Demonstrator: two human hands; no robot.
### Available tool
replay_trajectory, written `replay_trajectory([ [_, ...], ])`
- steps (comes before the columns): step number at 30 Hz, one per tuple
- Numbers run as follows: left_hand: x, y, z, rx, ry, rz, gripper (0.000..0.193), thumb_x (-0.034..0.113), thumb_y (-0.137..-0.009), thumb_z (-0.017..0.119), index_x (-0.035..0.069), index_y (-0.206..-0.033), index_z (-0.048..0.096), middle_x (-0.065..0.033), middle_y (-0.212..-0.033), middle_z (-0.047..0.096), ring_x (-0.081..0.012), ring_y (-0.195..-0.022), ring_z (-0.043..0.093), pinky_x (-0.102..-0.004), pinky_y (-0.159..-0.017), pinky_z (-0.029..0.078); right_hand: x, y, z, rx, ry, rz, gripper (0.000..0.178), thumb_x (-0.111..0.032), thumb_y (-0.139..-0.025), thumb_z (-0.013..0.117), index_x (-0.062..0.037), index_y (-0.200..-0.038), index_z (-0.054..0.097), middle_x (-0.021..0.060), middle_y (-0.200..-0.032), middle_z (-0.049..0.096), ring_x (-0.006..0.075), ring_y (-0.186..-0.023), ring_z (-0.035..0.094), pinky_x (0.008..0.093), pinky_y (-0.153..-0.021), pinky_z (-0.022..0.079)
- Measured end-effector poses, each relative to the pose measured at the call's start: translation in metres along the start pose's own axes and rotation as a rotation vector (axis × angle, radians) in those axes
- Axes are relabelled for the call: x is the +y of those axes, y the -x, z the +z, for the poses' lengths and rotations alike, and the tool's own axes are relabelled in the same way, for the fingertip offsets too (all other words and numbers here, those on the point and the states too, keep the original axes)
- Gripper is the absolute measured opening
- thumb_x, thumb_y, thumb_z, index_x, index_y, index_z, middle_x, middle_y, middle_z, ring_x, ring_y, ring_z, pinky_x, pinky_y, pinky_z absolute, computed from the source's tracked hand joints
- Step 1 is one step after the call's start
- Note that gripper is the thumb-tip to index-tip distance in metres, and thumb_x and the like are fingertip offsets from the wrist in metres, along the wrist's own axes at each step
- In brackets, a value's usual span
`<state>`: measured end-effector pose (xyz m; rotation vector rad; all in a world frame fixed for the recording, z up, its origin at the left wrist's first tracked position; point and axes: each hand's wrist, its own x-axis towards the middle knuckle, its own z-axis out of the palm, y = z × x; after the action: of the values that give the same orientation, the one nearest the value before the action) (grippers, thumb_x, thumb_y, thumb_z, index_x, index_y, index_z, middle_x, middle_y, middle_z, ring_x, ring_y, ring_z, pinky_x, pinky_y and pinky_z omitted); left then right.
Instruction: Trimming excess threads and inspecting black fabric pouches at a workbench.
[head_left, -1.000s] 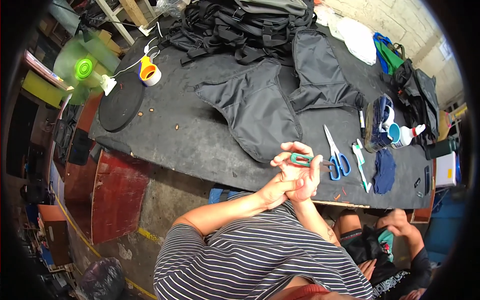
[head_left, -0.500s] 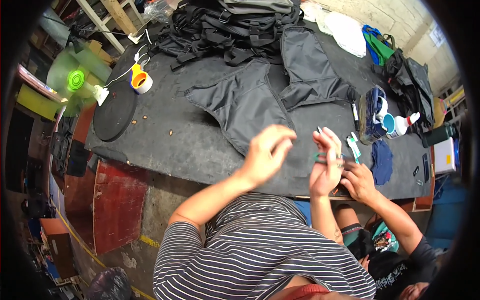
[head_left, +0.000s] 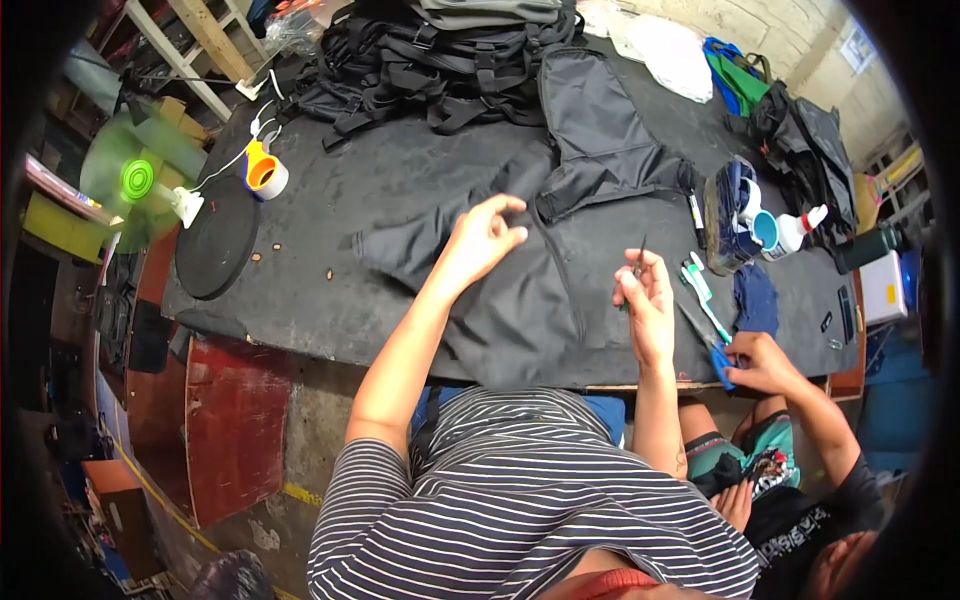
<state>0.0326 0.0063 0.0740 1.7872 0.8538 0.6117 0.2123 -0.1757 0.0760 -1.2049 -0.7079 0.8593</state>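
Observation:
My left hand is over a black fabric panel, its thumb and fingers apart with nothing seen between them. The panel is blurred and reaches the table's near edge, against my striped shirt. My right hand, raised right of the panel, is closed on small thread snips. Their dark point sticks up past my fingers and a bit of green shows below. To the right, another person's hand is at the blue handle of a pair of scissors near the table edge.
A second black panel lies beyond, before a pile of black bags. On the right are a toothbrush, a marker, a container, a white bottle and blue cloth. Left stand a tape roll and running fan.
The near panel has shifted toward me, and my left hand has moved left and farther out. The other person's hand has drawn right, away from my right hand; the blue-handled scissors now show.

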Motion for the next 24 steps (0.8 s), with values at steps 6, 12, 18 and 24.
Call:
replay_trajectory([
  [6, 0.0, 0.013, 0.011, -0.151, -0.114, 0.066, 0.036, -0.001, -0.072, 0.062, 0.002, -0.107, 0.06, -0.0079, -0.085, 0.064, -0.0118, -0.066, 0.054, -0.0267, -0.066, 0.044, 0.016, -0.018, 0.0, 0.022, 0.614, -0.262, 0.037, -0.01, -0.084, 0.063, -0.004, -0.12, 0.056, 0.0007, -0.089, 0.048, 0.0112, -0.083, 0.048, 0.0245, -0.079, 0.042],
  [12, 0.0, -0.005, 0.028, 0.013, -0.059, 0.042, 0.032, 0.0, -0.073, 0.064, 0.002, -0.104, 0.062, -0.0099, -0.095, 0.064, -0.0146, -0.091, 0.058, -0.0282, -0.078, 0.046, 0.02, -0.021, 0.017, 0.052, 0.394, -0.092, 0.035, 0.0, -0.074, 0.068, -0.0004, -0.107, 0.054, 0.0051, -0.092, 0.049, 0.0135, -0.083, 0.05, 0.0248, -0.075, 0.045],
  [18, -0.008, -0.012, 0.042, 0.191, -0.143, 0.123, 0.014, 0.002, -0.077, 0.062, 0.0, -0.091, 0.061, -0.0035, -0.067, 0.061, -0.0085, -0.063, 0.055, -0.0252, -0.062, 0.043, 0.023, -0.031, 0.023, 0.058, 0.678, -0.245, 0.031, 0.0, -0.073, 0.067, -0.0025, -0.102, 0.057, 0.0036, -0.091, 0.055, 0.0127, -0.083, 0.054, 0.0238, -0.073, 0.044],
  [24, -0.035, -0.019, 0.037, 0.13, 0.113, 0.042, 0.004, 0.003, -0.083, 0.059, 0.001, -0.082, 0.055, -0.0022, -0.059, 0.055, -0.0047, -0.057, 0.047, -0.0232, -0.053, 0.038, 0.037, -0.042, 0.03, 0.045, 0.681, -0.322, 0.023, 0.003, -0.072, 0.065, -0.0018, -0.095, 0.061, 0.0092, -0.088, 0.056, 0.0225, -0.081, 0.058, 0.03, -0.071, 0.046],
])
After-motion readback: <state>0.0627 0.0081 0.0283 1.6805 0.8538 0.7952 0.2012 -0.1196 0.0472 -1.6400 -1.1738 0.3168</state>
